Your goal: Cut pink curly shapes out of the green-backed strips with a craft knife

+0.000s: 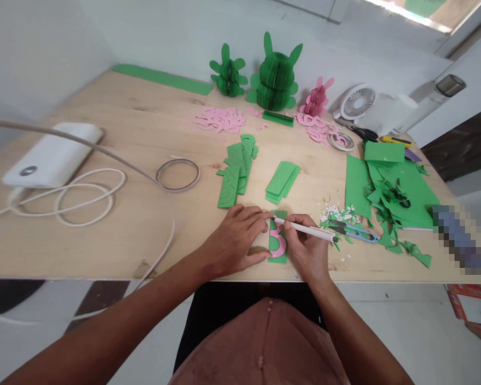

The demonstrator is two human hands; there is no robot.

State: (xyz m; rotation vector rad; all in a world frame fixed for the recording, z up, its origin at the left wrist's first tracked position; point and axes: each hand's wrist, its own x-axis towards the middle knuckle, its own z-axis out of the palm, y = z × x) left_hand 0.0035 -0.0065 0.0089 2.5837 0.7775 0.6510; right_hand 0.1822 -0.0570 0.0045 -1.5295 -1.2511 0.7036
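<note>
R hand grip closed w/ white pen, L hand grip unclear, pressing pink cutout on green strip

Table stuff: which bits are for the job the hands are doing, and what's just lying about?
Looks like part of the job:
- white pen, in the right hand
- pink cutout, under the left hand's fingers
- green strip beneath it
- marked green strips

Probably just lying about:
- white power bank
- small fan

Bare tabletop left of hands; cable crosses above; right side blocked by paper scraps.
</note>
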